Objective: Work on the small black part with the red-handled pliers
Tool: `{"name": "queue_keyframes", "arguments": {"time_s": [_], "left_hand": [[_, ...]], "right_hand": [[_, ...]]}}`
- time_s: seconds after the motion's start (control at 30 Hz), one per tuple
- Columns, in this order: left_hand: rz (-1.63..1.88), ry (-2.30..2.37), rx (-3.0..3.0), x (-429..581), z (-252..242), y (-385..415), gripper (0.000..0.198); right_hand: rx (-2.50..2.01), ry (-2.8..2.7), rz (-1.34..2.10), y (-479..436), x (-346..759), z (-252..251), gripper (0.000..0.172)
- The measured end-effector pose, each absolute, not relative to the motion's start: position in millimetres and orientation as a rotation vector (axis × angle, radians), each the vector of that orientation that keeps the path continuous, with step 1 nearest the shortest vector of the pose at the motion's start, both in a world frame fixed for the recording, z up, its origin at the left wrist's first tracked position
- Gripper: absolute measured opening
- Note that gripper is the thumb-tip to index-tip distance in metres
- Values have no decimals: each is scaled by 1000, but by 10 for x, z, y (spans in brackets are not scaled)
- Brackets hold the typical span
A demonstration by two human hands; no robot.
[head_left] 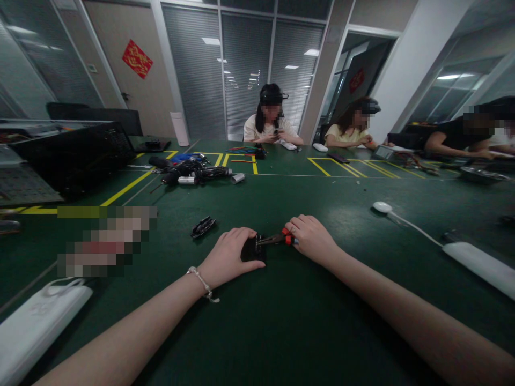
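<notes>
- A small black part point(251, 254) is gripped between the thumb and fingers of the left hand point(229, 252), low over the green table point(257, 327); whether it is rested there cannot be told.
- Red-handled pliers point(276, 238) are grasped in the right hand point(313, 236), their tips being brought against the black part's edge, between the two hands.
- A dark ridged piece point(203, 228) is left lying just beyond the left hand, to its left.
- Farther beyond that hand, dark tools point(193, 170) are heaped.
- Well right of the right hand, a white rounded device point(382, 207) is joined by cable to a white block point(480, 268).
</notes>
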State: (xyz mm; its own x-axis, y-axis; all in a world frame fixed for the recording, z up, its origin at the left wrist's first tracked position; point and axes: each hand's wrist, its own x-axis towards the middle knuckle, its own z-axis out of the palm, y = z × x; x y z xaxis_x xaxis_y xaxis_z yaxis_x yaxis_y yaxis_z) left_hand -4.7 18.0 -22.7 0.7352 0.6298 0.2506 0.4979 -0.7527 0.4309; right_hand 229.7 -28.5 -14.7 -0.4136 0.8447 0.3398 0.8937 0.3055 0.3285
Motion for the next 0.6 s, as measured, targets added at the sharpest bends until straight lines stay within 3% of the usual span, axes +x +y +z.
{"name": "queue_keyframes", "arguments": {"time_s": [0.6], "left_hand": [[526,881,2588,-47,-203,165,55]], "right_hand": [[-1605,-2479,-698,-266,2324,-165,26]]}}
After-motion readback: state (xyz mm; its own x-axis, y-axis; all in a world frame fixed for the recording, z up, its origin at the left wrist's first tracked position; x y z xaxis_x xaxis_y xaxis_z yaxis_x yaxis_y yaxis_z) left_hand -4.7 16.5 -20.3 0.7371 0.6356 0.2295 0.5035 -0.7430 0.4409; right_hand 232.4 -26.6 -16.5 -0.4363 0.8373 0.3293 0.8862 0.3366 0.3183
